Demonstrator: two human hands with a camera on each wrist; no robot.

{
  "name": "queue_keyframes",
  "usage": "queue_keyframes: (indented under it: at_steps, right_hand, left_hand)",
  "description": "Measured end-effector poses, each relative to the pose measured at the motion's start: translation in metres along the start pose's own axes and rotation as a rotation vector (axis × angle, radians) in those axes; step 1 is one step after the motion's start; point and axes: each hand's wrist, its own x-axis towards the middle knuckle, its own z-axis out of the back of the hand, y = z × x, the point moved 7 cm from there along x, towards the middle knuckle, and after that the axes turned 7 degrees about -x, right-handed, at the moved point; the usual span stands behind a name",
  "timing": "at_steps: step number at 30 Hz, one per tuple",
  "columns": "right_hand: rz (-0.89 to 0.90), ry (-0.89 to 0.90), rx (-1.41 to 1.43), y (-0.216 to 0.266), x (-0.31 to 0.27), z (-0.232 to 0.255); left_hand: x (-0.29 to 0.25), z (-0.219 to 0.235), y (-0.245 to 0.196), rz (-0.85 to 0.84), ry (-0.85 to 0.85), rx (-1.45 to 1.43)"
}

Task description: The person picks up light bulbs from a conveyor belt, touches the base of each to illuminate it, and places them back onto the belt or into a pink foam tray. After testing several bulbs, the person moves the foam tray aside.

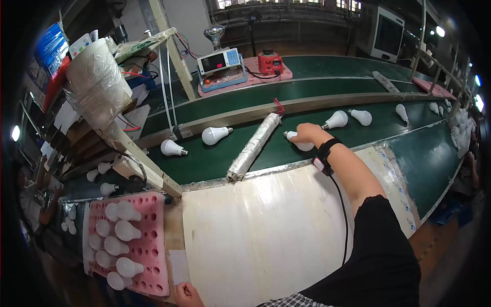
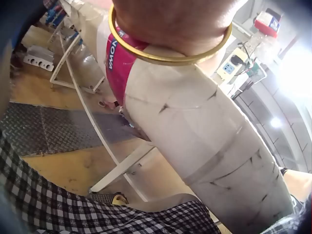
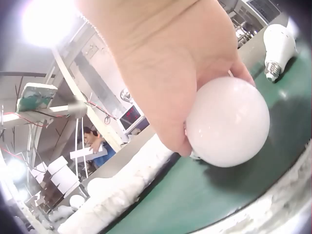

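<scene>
On the green belt (image 1: pixel 276 148), the right hand (image 1: pixel 311 134) holds a white bulb (image 1: pixel 304 146) between thumb and fingers. In the right wrist view the bulb's round dome (image 3: pixel 228 122) hangs just over the belt, pinched by the right hand (image 3: pixel 170 63); its base is mostly hidden. The left hand (image 1: pixel 187 295) lies at the near left edge of the pale work surface (image 1: pixel 245 230), fingers curled, nothing visible in it. In the left wrist view only the wrist with a gold bangle (image 2: pixel 170 59) shows, the fingers out of sight.
More bulbs (image 1: pixel 214 135) lie along the belt on both sides of a wrapped bar (image 1: pixel 254 147). A pink foam tray (image 1: pixel 158 245) with several bulbs stands at the left, beside a post (image 1: pixel 148 169). A meter (image 1: pixel 220 61) and a red device (image 1: pixel 270 63) stand behind.
</scene>
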Motion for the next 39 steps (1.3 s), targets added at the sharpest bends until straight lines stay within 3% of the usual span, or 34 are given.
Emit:
queue_keyframes:
  at_steps: [3,5,7,8,11,14,16,19,24,37,39]
  right_hand:
    - [0.035,0.061,0.062,0.012,-0.009,-0.007]
    - [0.044,0.049,0.641,0.020,-0.015,-0.019]
    - [0.011,0.178,1.437,0.047,-0.040,-0.031]
    - [0.097,0.291,1.808,0.065,-0.047,-0.042]
    - [0.130,0.432,2.256,0.115,-0.093,-0.048]
    - [0.172,0.503,2.321,0.148,-0.118,-0.055]
    - [0.090,0.578,2.202,0.159,-0.127,-0.065]
    - [0.118,0.531,2.123,0.160,-0.125,-0.070]
    - [0.105,0.660,2.300,0.166,-0.130,-0.065]
    - [0.089,0.441,2.230,0.153,-0.125,-0.068]
    - [0.094,0.521,2.307,0.157,-0.126,-0.067]
  left_hand:
    - [0.002,-0.003,0.003,0.006,-0.020,-0.049]
    - [-0.002,0.001,0.009,0.019,-0.024,-0.077]
    - [-0.005,-0.001,0.016,0.081,-0.003,-0.036]
    - [-0.005,0.001,0.015,0.084,-0.006,-0.037]
    - [-0.005,0.004,0.012,0.099,0.009,-0.014]
    - [-0.003,0.001,0.012,0.078,-0.004,-0.027]
    - [0.000,0.002,0.007,0.060,-0.064,-0.152]
    - [-0.002,0.002,0.008,0.001,-0.069,-0.089]
    - [-0.003,0.000,0.010,0.029,-0.083,-0.084]
    - [-0.006,0.003,0.009,0.047,-0.026,-0.017]
    - [-0.007,0.003,0.011,0.034,-0.045,-0.008]
